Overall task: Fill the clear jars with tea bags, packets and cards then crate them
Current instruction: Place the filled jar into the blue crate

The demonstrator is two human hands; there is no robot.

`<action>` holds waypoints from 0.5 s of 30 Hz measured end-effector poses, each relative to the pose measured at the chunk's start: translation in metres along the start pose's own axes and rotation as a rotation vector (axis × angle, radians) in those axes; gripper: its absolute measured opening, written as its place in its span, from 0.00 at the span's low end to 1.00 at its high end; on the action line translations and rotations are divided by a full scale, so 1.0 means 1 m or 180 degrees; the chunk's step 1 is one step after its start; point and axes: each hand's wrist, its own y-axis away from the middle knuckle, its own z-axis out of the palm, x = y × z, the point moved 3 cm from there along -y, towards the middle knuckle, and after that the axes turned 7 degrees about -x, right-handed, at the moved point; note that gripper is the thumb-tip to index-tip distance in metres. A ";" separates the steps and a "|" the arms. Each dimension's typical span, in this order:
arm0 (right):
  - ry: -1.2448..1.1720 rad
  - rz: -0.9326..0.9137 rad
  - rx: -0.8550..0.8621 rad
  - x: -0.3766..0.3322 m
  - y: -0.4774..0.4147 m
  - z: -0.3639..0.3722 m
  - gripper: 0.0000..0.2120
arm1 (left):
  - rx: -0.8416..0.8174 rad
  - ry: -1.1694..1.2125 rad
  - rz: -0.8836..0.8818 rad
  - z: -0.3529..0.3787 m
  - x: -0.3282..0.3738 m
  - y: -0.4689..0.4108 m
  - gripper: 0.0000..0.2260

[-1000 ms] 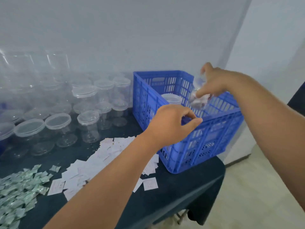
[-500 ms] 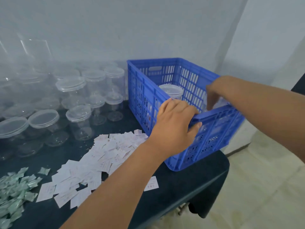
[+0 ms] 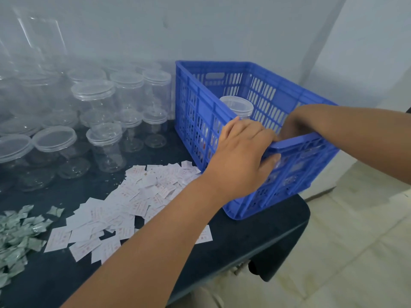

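The left hand grips the near rim of the blue crate at centre right, fingers over the top and thumb on the outer wall. The right hand dips inside behind that rim; whether it holds anything cannot be told. A lidded clear jar stands inside the crate. To the left, white cards, green packets and empty jars cover the dark bench.

My right hand sits behind the crate rim: fingers hidden, grip unreadable. Left edge cuts off the packets.
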 end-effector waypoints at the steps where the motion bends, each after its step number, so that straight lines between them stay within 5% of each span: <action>1: 0.0015 -0.0024 -0.0219 0.003 -0.003 0.002 0.18 | -0.0019 0.0001 -0.0017 0.000 0.001 0.000 0.07; 4: -0.0430 -0.0412 -0.0266 0.001 0.010 -0.004 0.22 | -0.0079 0.0024 -0.0060 -0.002 0.002 -0.001 0.07; 7: -0.1016 -0.0566 0.0905 0.008 0.035 -0.033 0.37 | -0.0167 0.0001 -0.0072 -0.004 0.003 -0.001 0.07; 12: -0.1324 -0.1419 0.3465 0.005 0.127 -0.054 0.21 | -0.0552 0.0284 0.0018 -0.022 0.008 0.000 0.15; 15: -0.1654 -0.2124 0.3865 -0.018 0.160 -0.039 0.14 | -0.0131 0.0541 0.0123 -0.047 0.015 0.022 0.12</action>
